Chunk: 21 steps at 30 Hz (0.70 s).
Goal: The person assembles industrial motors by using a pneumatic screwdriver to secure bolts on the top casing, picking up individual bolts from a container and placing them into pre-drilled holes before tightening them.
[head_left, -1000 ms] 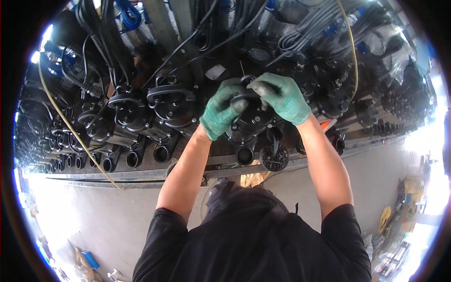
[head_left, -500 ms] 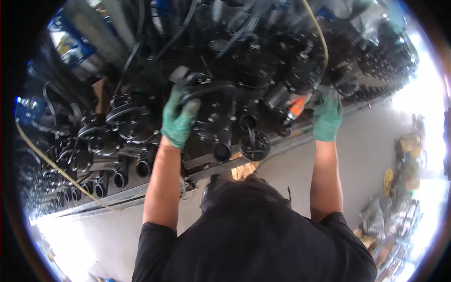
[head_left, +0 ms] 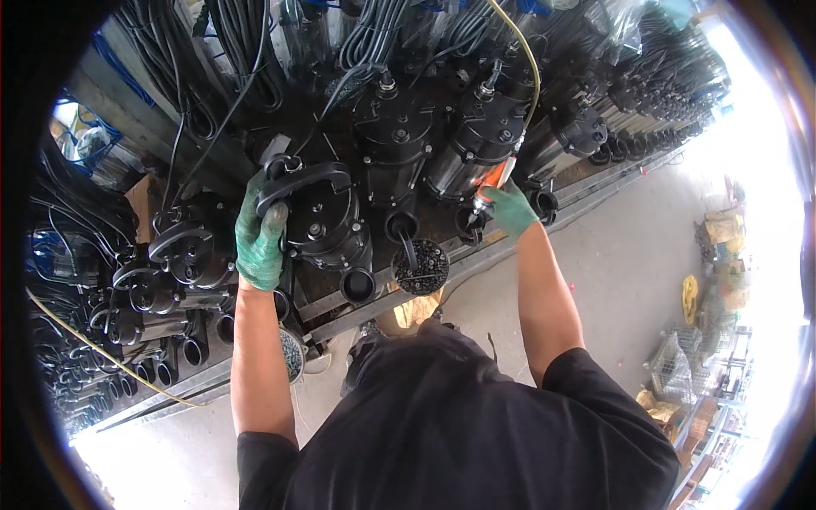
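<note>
Right grip (head_left: 512,211) clamped on orange tool (head_left: 496,176); left grip (head_left: 260,242) by handle (head_left: 299,180), closure unclear. Hose (head_left: 536,78) beyond right grip could snag if tugged.

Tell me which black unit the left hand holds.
The black unit just left of the round tray of small parts: the left hand grips its curved handle, while the next two units rightward show no handle.

Bundles of looped black cable (head_left: 198,106) line the bench's far side, with blue cable (head_left: 98,140) at the left and clear plastic wrapping (head_left: 623,20) at the upper right. Right, on the pale grey floor (head_left: 616,272), lie a yellow ring-shaped object (head_left: 689,299) and a wire basket (head_left: 662,367).
</note>
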{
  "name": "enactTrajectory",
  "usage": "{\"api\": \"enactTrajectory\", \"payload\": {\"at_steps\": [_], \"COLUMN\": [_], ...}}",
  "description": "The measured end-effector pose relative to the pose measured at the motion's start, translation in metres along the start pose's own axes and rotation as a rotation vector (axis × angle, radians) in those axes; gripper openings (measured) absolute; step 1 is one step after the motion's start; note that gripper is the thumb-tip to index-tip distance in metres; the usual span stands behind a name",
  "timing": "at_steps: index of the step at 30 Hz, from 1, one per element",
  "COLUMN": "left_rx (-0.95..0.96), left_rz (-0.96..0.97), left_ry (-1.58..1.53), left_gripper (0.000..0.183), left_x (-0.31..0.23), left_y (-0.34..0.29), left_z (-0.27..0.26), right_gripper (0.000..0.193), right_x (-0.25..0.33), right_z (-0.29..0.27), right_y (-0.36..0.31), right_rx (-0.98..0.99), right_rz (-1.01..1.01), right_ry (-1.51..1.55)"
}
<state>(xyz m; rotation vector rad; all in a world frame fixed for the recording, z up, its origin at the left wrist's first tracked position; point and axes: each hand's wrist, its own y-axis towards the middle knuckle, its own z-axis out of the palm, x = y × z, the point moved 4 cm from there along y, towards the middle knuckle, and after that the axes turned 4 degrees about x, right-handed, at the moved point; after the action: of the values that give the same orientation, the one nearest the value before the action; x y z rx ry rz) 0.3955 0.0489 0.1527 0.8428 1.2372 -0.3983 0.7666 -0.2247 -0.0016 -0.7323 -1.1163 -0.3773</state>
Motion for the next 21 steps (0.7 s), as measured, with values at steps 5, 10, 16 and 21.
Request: {"api": "enactTrajectory", "payload": {"at_steps": [5,10,16,21], "left_rx": [0.000,0.047,0.033,0.045], "left_rz": [-0.021,-0.029,-0.080,-0.042], "left_ry": [-0.021,-0.063,-0.052,-0.094], "left_gripper": [0.067,0.070,0.073,0.071], "left_x": [0.006,0.020,0.021,0.014], "left_y": [-0.001,0.000,-0.003,-0.001], "left_z": [0.000,-0.009,-0.008,-0.005], "right_gripper": [0.054,0.053,0.047,0.053], "right_x": [-0.010,0.009,0.105,0.180], "right_z": [-0.020,-0.018,0.003,0.068], "right_y": [-0.007,-0.002,-0.038,-0.114], "right_rx": [0.063,0.061,-0.124,0.081], "right_rz": [-0.006,-0.167,-0.505,-0.569], "right_ry": [-0.054,0.030,-0.029,0.277]}}
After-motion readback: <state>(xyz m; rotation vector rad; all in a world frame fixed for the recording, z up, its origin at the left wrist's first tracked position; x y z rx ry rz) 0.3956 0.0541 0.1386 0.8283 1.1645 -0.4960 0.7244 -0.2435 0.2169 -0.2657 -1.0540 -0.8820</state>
